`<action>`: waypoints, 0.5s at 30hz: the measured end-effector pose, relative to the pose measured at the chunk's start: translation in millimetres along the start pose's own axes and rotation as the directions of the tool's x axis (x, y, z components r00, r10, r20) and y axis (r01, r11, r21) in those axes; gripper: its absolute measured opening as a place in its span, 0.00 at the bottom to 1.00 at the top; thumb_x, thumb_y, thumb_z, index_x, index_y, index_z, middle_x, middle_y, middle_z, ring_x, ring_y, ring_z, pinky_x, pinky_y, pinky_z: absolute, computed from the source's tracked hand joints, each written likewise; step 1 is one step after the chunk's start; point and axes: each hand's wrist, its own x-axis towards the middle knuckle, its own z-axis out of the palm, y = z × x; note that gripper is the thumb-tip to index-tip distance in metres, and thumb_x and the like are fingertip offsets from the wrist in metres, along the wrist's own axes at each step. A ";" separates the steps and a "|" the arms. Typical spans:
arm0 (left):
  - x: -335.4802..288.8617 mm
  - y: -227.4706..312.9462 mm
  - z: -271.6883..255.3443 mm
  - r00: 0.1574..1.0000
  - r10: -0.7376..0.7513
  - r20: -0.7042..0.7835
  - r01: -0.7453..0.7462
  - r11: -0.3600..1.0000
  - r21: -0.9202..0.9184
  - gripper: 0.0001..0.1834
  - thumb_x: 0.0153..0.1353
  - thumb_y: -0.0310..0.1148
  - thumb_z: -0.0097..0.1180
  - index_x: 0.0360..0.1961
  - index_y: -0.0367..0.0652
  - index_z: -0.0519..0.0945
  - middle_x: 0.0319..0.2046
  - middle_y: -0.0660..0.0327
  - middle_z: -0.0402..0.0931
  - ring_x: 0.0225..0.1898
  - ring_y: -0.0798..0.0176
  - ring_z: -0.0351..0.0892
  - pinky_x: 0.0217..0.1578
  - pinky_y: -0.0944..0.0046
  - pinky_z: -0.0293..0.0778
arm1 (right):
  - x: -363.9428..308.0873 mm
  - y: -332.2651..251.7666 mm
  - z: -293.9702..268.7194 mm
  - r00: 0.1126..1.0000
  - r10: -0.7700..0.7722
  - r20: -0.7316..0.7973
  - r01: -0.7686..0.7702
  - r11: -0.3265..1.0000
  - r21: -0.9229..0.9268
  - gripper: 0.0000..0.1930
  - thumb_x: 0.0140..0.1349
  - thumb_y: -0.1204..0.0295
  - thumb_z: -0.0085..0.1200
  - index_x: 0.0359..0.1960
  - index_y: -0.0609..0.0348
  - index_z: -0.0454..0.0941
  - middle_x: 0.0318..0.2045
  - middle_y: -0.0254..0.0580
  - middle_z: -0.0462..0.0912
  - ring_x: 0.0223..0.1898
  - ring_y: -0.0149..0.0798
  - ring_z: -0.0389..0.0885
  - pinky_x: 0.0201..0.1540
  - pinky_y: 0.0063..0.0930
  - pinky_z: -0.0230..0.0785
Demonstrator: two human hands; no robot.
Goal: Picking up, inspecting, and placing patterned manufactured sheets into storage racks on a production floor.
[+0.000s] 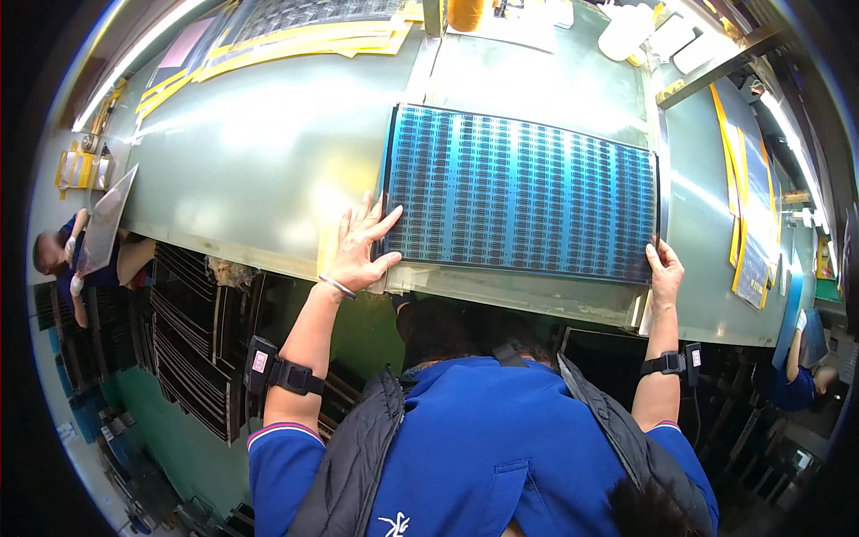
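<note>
On the light table in front of me lies a rectangular blue panel (523,192) covered with rows of small dark repeating patterns, like a printed circuit panel. It sits slightly tilted, its near edge close to the table's front edge. Spread fingers of my left hand (362,242) rest along the panel's left edge, the fingertips on its dark border, with the thumb near the lower left corner. At the lower right corner, my right hand (664,273) pinches the panel's edge between thumb and fingers. A narrow dark border shows round the panel.
Yellow-edged sheets (304,40) lie at the far left, and more yellow-edged sheets (747,197) at the right. White containers (626,34) stand at the back near a metal post (716,67). Racks of dark panels (188,331) stand below left. One person (67,251) holds a sheet at left; another (796,385) works at right.
</note>
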 end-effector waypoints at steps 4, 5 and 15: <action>9.9 7.6 -4.3 1.000 0.028 0.000 -0.028 1.000 0.010 0.40 0.47 0.40 0.62 0.65 0.60 0.62 0.68 0.53 0.49 0.71 0.50 0.37 0.66 0.43 0.32 | 8.0 -35.8 -20.9 0.967 0.129 0.218 -0.171 0.968 0.183 0.18 0.54 0.76 0.59 0.48 0.65 0.74 0.38 0.37 0.80 0.37 0.27 0.77 0.44 0.20 0.70; 9.5 9.6 -4.9 1.000 0.024 0.002 -0.024 1.000 0.009 0.41 0.47 0.41 0.62 0.65 0.60 0.62 0.68 0.52 0.50 0.71 0.49 0.37 0.66 0.42 0.33 | 8.4 -59.4 -19.2 0.915 0.165 0.368 -0.256 0.942 0.216 0.23 0.51 0.76 0.59 0.50 0.64 0.69 0.43 0.43 0.78 0.42 0.34 0.78 0.48 0.25 0.70; 1.6 17.9 -0.6 0.999 0.028 0.034 -0.028 1.000 -0.001 0.41 0.45 0.37 0.61 0.63 0.46 0.64 0.67 0.49 0.52 0.71 0.47 0.36 0.66 0.45 0.25 | 103.4 -51.6 31.1 0.959 -0.142 0.245 0.258 0.796 -0.547 0.25 0.61 0.63 0.52 0.61 0.41 0.66 0.38 0.54 0.78 0.39 0.43 0.79 0.42 0.35 0.72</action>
